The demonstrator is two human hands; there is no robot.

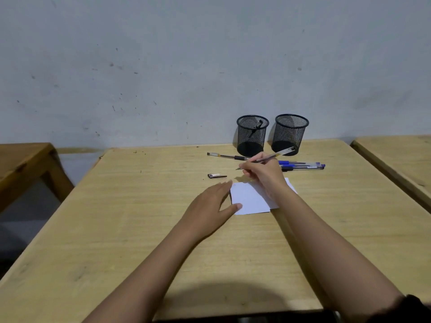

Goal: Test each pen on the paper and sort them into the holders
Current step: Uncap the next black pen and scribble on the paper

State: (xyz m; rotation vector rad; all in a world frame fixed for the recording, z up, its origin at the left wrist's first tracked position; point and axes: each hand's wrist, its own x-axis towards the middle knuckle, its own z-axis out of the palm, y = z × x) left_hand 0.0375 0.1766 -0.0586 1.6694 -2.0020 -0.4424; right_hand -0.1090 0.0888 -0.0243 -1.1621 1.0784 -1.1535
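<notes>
Nearest to us, both our bare forearms reach forward over the wooden table [144, 229]. Our left hand [210, 203] lies flat, palm down, fingers together and thumb spread, its thumb tip and fingertips pressing the left edge of the white paper [250, 198]. Our right hand [262, 172] arches above the paper's far edge, fingers pinched around a clear pen [272, 155] in a writing grip, tip pointing left just past the sheet. Beyond, a pen cap [217, 176] lies alone to the left, a black pen [227, 156] behind it, and blue pens [303, 165] lie to the right. Farthest, two black mesh holders stand side by side by the wall: the left holder [252, 135] has a pen inside, and the right holder [290, 134] shows nothing within.
</notes>
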